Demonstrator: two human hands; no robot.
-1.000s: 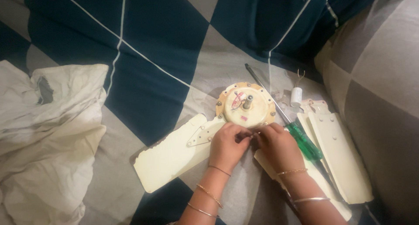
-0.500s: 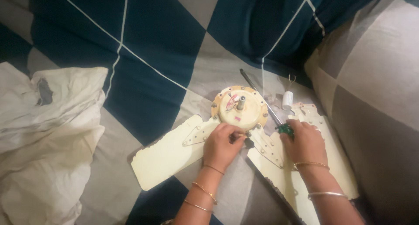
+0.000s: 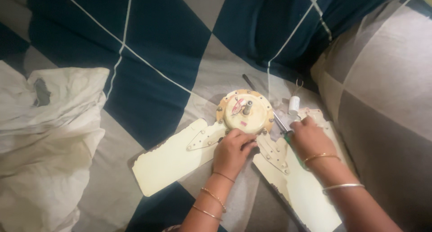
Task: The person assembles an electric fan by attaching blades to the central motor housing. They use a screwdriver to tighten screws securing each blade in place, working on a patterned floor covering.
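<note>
One screwdriver [image 3: 275,120], tip up-left, in right hand [image 3: 308,135].

The scene is dim, lit softly from above, with a warm yellowish cast. The cream fan motor hub [image 3: 244,111] just above the left hand [image 3: 233,149] is the brightest spot, slightly washed out. Shadows are soft and pool beneath both wrists. Everything looks slightly soft and grainy; the dark bedsheet [image 3: 157,43] far above loses detail.
</note>
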